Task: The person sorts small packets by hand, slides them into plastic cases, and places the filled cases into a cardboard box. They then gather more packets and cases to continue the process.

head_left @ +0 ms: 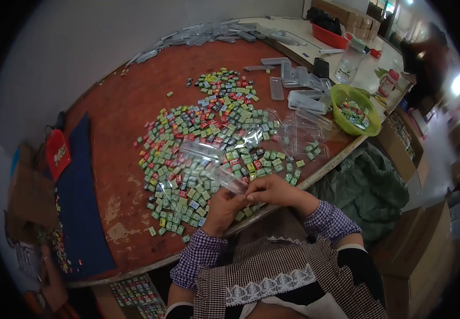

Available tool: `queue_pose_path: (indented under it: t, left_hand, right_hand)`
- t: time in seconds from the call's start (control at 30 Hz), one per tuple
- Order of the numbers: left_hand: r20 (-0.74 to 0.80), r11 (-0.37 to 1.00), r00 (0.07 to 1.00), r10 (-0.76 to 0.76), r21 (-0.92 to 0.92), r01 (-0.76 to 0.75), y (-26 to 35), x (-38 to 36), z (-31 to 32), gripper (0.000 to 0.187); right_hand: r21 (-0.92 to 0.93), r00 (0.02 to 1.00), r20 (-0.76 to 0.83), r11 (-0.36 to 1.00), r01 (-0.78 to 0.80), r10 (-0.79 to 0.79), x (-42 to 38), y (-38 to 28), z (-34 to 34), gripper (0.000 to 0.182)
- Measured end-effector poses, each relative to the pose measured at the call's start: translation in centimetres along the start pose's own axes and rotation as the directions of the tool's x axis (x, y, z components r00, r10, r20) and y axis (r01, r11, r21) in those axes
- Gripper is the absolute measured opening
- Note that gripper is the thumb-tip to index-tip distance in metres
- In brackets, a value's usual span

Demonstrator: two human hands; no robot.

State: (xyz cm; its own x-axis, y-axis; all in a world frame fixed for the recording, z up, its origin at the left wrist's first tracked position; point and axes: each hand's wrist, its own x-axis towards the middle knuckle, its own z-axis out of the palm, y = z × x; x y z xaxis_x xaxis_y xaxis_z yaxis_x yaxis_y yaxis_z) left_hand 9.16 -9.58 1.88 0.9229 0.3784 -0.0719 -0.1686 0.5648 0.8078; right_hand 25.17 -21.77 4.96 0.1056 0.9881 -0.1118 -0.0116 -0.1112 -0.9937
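Observation:
Both hands are at the near edge of the table, over a wide heap of small printed blocks (187,189) in green, red, yellow and a few dark colours. My left hand (222,211) is closed around the near end of a narrow clear plastic case (224,178), which points away from me over the heap. My right hand (272,190) pinches at that same end, its fingertips touching the left thumb. Whether a block sits between the fingertips is hidden. More clear plastic pieces (299,135) lie flat to the right of the heap.
A yellow-green bowl (370,127) with wrapped pieces stands at the right table edge. Behind it are clear cases (307,101) and a bottle (348,66). At left lie a blue cloth (83,212) and a red scoop (54,159). Another person (429,58) is far right.

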Motion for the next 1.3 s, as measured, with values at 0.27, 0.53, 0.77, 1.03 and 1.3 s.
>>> queue_pose_path:
  t: [0.27,0.53,0.77,1.03,1.3]
  left_hand:
    - [-0.175,0.989,0.984,0.042,0.149,-0.016,0.2,0.1,0.4,0.035]
    - [-0.090,0.997,0.995,0.042,0.075,-0.035,-1.2,0.6,-0.8,0.041]
    - [-0.025,0.997,1.000,-0.017,0.070,0.019,-0.5,0.3,-0.7,0.031]
    - [-0.215,0.988,0.976,-0.034,0.140,0.065,0.4,0.3,0.3,0.030]
    - [-0.084,0.997,0.996,-0.002,0.080,0.008,-1.1,0.6,-0.9,0.037]
  right_hand:
    - [-0.951,0.581,-0.298,0.287,-0.114,-0.757,0.8,-4.2,-8.4,0.026]
    - [-0.647,0.991,0.014,0.754,0.112,-0.135,0.1,-2.9,0.0,0.034]
    - [-0.031,1.000,0.017,0.999,0.024,-0.023,0.3,1.0,0.0,0.018]
    - [-0.927,0.509,-0.376,0.321,-0.196,-0.774,1.1,-4.5,-8.2,0.018]
    - [-0.509,0.996,0.068,0.857,0.083,-0.056,-0.1,-2.7,-0.3,0.026]
